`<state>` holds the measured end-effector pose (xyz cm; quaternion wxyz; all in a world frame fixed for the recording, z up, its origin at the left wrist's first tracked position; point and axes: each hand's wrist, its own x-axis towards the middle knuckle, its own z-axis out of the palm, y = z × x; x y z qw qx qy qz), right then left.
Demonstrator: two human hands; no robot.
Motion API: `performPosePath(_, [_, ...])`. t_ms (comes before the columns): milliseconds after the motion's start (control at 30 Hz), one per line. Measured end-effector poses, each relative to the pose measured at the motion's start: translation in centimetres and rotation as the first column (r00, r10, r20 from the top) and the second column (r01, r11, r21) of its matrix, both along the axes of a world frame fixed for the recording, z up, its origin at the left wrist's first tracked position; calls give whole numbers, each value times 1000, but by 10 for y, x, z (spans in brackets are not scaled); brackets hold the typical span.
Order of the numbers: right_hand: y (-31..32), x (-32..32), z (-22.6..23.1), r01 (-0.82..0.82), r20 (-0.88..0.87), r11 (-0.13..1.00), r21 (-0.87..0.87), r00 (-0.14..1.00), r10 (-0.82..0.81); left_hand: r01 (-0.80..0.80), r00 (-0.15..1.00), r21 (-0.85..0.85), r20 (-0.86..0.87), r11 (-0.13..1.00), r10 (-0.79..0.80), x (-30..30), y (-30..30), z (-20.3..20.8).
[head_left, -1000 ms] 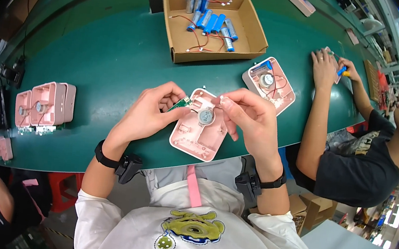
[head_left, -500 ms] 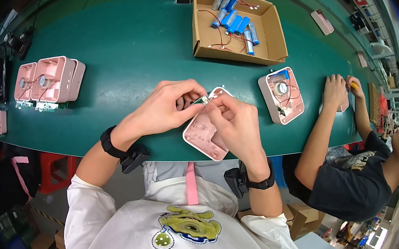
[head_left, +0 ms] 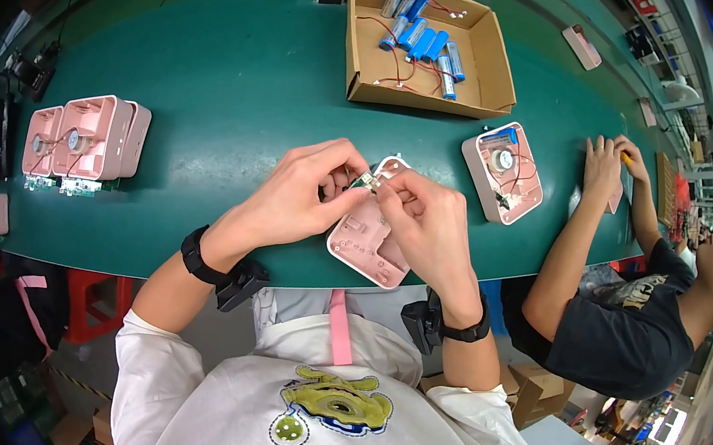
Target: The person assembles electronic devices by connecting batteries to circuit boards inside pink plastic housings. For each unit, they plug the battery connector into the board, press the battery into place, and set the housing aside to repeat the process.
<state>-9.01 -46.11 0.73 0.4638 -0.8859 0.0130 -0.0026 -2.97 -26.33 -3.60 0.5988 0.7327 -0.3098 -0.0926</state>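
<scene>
My left hand (head_left: 297, 188) pinches a small green circuit board (head_left: 363, 181) between thumb and fingers, with a pale connector at its edge. Against that edge, my right hand (head_left: 428, 217) has its thumb and fingertips closed; what is between them is too small to make out. Right below both hands a pink plastic housing (head_left: 363, 242) lies with its inside facing up, partly covered by my fingers. Its moulded posts and a cut-out corner show.
A cardboard box (head_left: 498, 77) of blue battery cells with wires stands at the back. To the right sits a pink housing (head_left: 526, 166) holding a speaker and battery. More pink housings (head_left: 96, 139) stand at left. A co-worker's hands (head_left: 606, 166) work at far right.
My hands stay nearly in place; the circuit board has tilted slightly and my right fingers have shifted a little at its edge. The co-worker's hands have moved slightly.
</scene>
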Motion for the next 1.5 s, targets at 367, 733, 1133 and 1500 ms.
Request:
performPosePath(367, [4,-2,0,-12,-1,1000,-8,1000,12,23,995,-19,100,1000,-21,0,-2,-1])
performPosePath(733, [8,2,-3,-25,167,989,-148,985,50,75,991,-31,115,997,-71,1,1,0])
performPosePath(1133, [-31,48,87,36,313,793,-609,929,199,-12,986,-28,-167,1000,7,6,3,-15])
performPosePath(1500, [-58,195,26,-269,-166,449,-852,953,254,38,985,-74,-166,997,-50,7,5,-12])
